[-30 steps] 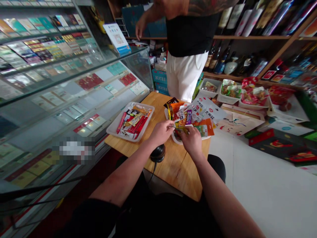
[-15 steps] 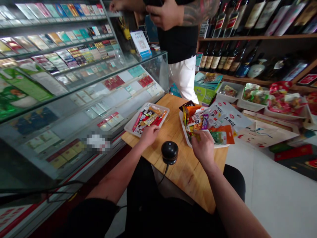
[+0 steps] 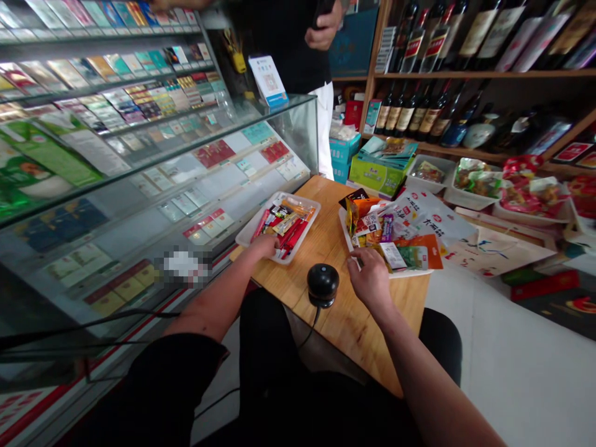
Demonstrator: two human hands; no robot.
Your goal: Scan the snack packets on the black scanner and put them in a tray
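Note:
My left hand (image 3: 264,246) reaches over the near left corner of a white plastic tray (image 3: 314,220). Its bunched fingers touch the small snack packets (image 3: 293,231) inside, red and gold ones among them; what they pinch, if anything, is hidden. Beside the near left corner of a second white tray (image 3: 345,228) is my right hand (image 3: 367,273), its fingers loosely bent, thumb apart, and nothing visible in them. That tray is heaped with colourful snack bags (image 3: 370,226), including an orange-and-green bag (image 3: 412,256). Between my hands stands a round black device (image 3: 323,282) with a cable.
The wooden table (image 3: 326,202) reaches over my knees. A glass display counter (image 3: 205,167) with small boxes runs along the left. Another person (image 3: 284,49) stands behind it, phone in hand. Bottles (image 3: 419,115) line shelves at the back right; packet-filled trays (image 3: 475,195) sit below.
My left hand has moved left and nearer along its tray. My right hand has drawn back from the bags to the tray's near corner. The other person has shifted left.

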